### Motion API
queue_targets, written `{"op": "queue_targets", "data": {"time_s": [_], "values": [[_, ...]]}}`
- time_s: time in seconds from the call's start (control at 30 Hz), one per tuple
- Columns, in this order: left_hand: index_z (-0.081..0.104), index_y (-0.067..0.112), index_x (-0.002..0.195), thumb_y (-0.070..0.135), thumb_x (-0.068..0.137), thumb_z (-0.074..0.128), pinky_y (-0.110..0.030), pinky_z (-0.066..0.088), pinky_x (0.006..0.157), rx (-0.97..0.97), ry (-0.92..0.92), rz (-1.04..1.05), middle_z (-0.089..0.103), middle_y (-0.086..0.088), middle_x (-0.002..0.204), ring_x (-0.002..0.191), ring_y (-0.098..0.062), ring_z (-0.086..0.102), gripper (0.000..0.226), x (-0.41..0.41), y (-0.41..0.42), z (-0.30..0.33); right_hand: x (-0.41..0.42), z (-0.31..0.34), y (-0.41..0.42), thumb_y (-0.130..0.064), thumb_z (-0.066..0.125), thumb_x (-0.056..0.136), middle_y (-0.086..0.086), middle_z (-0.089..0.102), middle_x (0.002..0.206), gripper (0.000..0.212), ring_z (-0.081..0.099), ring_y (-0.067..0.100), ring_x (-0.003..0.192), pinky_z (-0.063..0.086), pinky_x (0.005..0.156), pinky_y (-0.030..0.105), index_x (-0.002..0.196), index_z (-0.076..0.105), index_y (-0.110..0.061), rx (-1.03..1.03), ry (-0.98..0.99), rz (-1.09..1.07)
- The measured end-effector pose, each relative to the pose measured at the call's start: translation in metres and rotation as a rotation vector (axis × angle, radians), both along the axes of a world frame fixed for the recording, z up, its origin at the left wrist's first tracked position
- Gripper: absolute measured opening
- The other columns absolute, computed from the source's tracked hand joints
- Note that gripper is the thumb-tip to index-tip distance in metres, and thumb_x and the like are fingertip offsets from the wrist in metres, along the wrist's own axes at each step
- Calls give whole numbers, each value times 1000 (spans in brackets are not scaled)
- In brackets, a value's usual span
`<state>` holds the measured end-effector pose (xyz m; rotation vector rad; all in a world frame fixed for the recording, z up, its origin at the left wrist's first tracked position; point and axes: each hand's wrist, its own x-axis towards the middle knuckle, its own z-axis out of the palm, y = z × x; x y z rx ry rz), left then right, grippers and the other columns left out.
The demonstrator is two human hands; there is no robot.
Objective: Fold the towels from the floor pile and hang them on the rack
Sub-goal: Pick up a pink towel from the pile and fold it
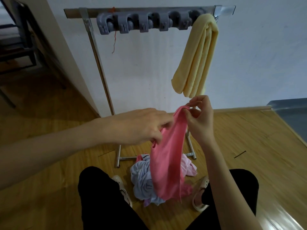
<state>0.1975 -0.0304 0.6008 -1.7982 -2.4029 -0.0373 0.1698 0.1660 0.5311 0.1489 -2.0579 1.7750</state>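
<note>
A pink towel [167, 155] hangs between my hands above the floor pile. My right hand [200, 120] pinches its top corner between thumb and fingers. My left hand [141, 127] pinches the towel's left edge lower down. The pile [144, 183] of pale blue, white and pink cloth lies on the wooden floor between my feet. Behind it stands the metal rack [98, 60], with a folded yellow towel [197, 58] draped over the right end of its top bar.
A row of grey clips [142, 22] hangs from the rack's top bar, with a red thread dangling. The white wall is right behind the rack. A dark chair [20, 47] stands far left. A grey-blue mat [290, 117] lies at right.
</note>
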Motion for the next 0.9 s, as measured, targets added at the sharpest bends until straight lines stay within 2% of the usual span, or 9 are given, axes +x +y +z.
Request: {"op": "queue_targets", "data": {"time_s": [0.1,0.17,0.23,0.33,0.4,0.53,0.6,0.73,0.9], "values": [[75,18,83,12,65,83,-41,32,111,-210,105,-57,57,-13,132,131,-26,46,21,-2,7,2,-1,1,2,9,60,80,8,58,93,33,62,27,84,55,72,36,95,48,-18,33,-19,44],[74,20,86,9,64,82,-40,21,116,-305,131,-99,62,-13,125,129,-27,49,26,-8,11,3,0,4,2,11,62,79,2,58,86,33,61,16,80,52,72,27,95,48,-15,74,-18,60],[70,22,87,5,71,73,-40,19,118,-373,141,-108,68,-6,105,112,-23,60,23,-13,13,5,2,6,3,10,63,78,1,60,87,31,60,11,81,50,75,23,94,48,-12,113,14,56],[62,20,80,2,72,67,-45,41,103,-347,157,-89,67,1,76,76,-19,66,21,-24,13,9,6,6,9,7,66,76,-2,62,87,28,61,14,86,50,86,35,92,52,-12,149,67,30],[62,20,87,3,77,67,-45,48,94,-325,165,-41,69,2,74,70,-19,67,20,-33,12,7,7,7,11,5,68,76,-4,62,85,25,61,14,85,49,84,37,89,55,-12,184,84,35],[61,24,103,12,90,58,-38,54,67,-183,193,97,70,2,74,61,-19,64,18,-44,12,-1,12,12,11,7,67,76,-5,64,79,19,57,3,72,40,66,13,82,60,-10,238,75,119],[65,24,101,24,95,50,-34,52,55,-29,185,164,70,4,71,54,-17,61,17,-46,14,-4,15,14,10,5,70,76,-6,64,76,17,55,2,69,39,61,10,80,63,-9,237,71,144],[72,25,96,37,94,39,-23,43,52,208,123,215,72,8,74,56,-12,62,35,-42,19,-13,15,15,11,2,76,74,-1,66,75,16,57,5,64,42,58,14,79,63,-7,158,56,137],[74,22,96,43,93,45,-32,52,52,359,119,290,74,5,80,64,-14,68,36,-36,25,-23,18,19,14,0,80,71,11,70,78,22,69,24,72,56,64,37,84,61,1,7,15,156]]}}
